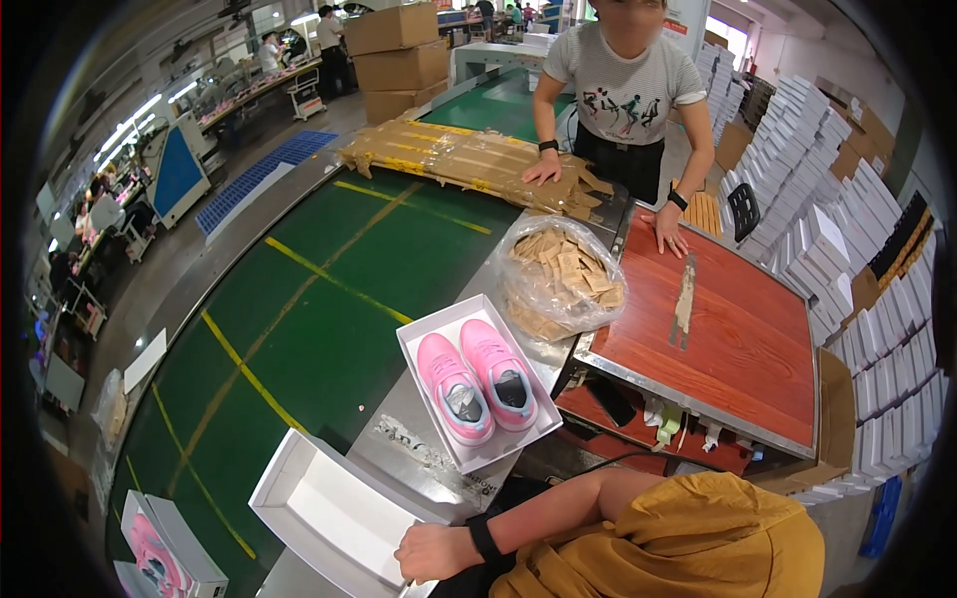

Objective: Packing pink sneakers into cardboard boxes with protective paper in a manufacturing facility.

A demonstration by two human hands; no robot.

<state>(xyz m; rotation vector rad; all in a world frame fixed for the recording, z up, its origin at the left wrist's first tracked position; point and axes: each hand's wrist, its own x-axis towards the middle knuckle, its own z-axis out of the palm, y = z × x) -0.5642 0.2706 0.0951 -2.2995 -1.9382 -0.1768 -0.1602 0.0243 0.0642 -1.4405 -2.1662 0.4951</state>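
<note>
Beside the pink sneakers (490,359) in their shoebox (508,452), the right hand (436,554) grips the edge of an open white box (344,498).

Downward fisheye view from head, over conveyor (339,339)

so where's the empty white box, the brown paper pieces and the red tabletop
Empty white box (349,500): head view, on its inside floor
Brown paper pieces (566,264): head view, middle of the pile
Red tabletop (740,334): head view, on its bare surface
</note>
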